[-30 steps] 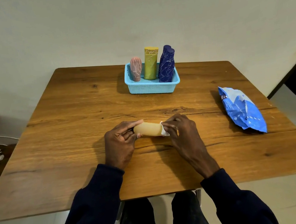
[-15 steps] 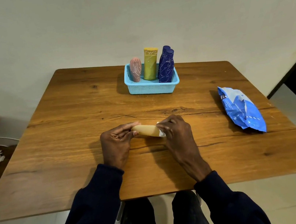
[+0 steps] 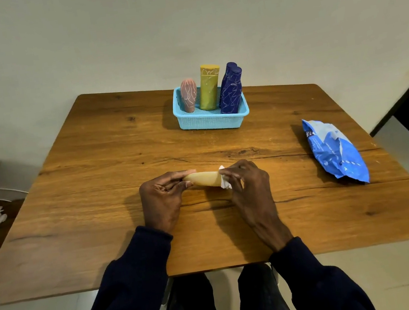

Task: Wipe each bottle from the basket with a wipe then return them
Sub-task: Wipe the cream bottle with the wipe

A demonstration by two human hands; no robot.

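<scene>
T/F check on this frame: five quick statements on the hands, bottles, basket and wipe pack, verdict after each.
1. The left hand holds one end of the tan bottle. True.
2. The white wipe is in the left hand. False: the right hand holds it against the bottle's other end.
3. The basket is empty. False: a pink bottle, a yellow bottle and a dark blue bottle stand in it.
4. The blue wipe pack lies on the table to the person's right. True.
5. The tan bottle stands upright. False: it lies sideways between the two hands.
</scene>
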